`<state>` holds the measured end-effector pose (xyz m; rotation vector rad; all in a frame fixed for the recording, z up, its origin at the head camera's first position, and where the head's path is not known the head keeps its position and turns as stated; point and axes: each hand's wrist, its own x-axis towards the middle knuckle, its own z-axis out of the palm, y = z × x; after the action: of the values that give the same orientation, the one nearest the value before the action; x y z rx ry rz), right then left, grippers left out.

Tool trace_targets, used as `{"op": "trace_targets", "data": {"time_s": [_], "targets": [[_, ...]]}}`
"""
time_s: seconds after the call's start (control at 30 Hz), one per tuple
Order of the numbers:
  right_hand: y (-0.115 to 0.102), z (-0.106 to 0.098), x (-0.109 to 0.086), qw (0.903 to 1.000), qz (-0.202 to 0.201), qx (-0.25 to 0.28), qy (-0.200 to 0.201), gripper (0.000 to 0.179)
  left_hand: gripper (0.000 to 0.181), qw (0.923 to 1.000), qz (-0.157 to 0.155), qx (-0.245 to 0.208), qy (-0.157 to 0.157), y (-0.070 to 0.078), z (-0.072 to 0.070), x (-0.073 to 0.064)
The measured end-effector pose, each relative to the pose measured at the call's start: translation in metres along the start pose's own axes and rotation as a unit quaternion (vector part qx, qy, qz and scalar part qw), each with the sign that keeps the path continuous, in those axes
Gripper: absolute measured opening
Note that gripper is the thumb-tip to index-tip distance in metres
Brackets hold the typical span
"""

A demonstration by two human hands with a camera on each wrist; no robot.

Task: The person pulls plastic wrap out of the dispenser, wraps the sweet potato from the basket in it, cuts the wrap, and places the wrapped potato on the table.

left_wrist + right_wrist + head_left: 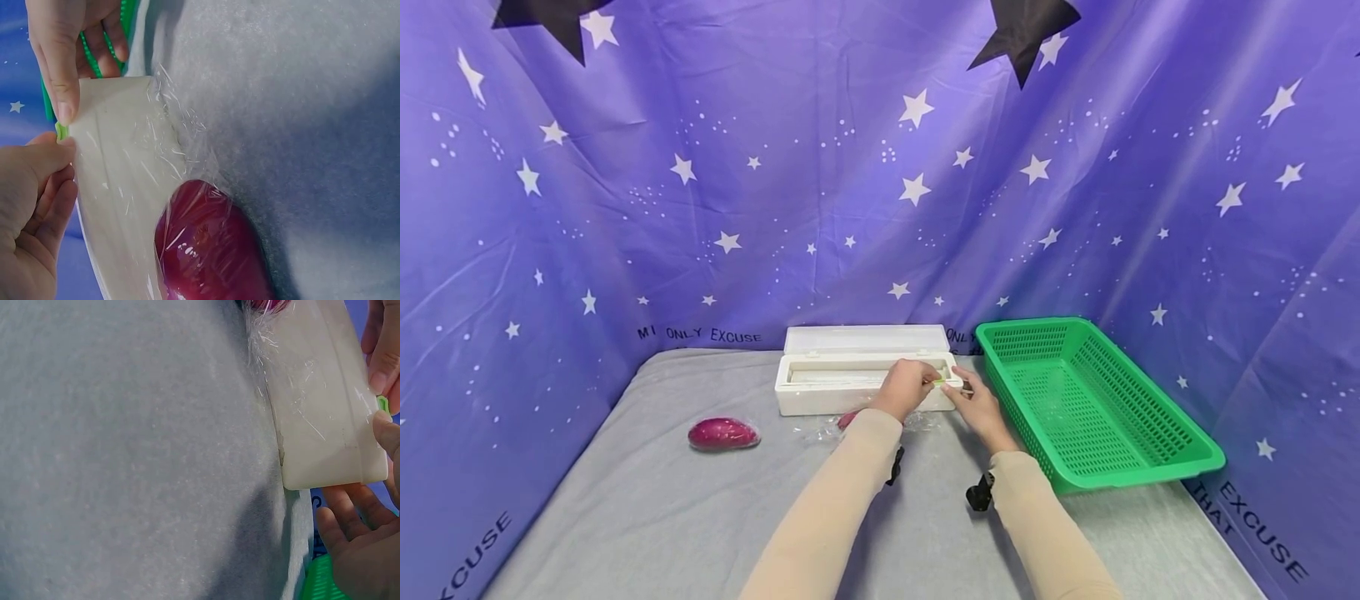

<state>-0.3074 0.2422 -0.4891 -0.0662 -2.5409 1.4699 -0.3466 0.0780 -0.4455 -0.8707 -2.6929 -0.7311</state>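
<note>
A long white cling film box stands on the table with its lid raised at the back. My left hand pinches a small green slide cutter at the right end of the box's upper edge. Close beside it, my right hand holds the box's right end, its thumb near the cutter and other fingers round the end. Clear film hangs over the box's front. It partly covers a glossy magenta oval, fruit-like thing lying against the box, mostly hidden by my left arm in the head view.
Another magenta oval thing, tapered at one end and shiny with film, lies to the left on the grey cloth. A green plastic basket stands to the right, close to my right hand. Purple star-printed curtains surround the table.
</note>
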Motion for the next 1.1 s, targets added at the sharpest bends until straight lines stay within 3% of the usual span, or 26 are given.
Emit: {"op": "trace_targets", "data": {"time_s": [0.3, 0.63, 0.87, 1.1], "targets": [[0.002, 0.000, 0.002, 1.0000, 0.006, 0.001, -0.002, 0.056, 0.031, 0.9995, 0.027, 0.012, -0.013, 0.004, 0.003, 0.001], [0.002, 0.000, 0.002, 0.9999, -0.002, -0.014, -0.001, 0.057, 0.048, 0.9989, 0.015, 0.016, -0.041, 0.010, 0.000, 0.001], [0.003, -0.001, 0.004, 0.9999, 0.000, -0.015, 0.003, 0.056, 0.051, 0.9981, 0.034, 0.025, -0.044, 0.011, 0.000, 0.002], [0.002, 0.000, 0.004, 0.9998, 0.004, -0.019, 0.001, 0.058, 0.055, 0.9951, 0.049, 0.055, -0.067, 0.013, 0.008, 0.007]]}}
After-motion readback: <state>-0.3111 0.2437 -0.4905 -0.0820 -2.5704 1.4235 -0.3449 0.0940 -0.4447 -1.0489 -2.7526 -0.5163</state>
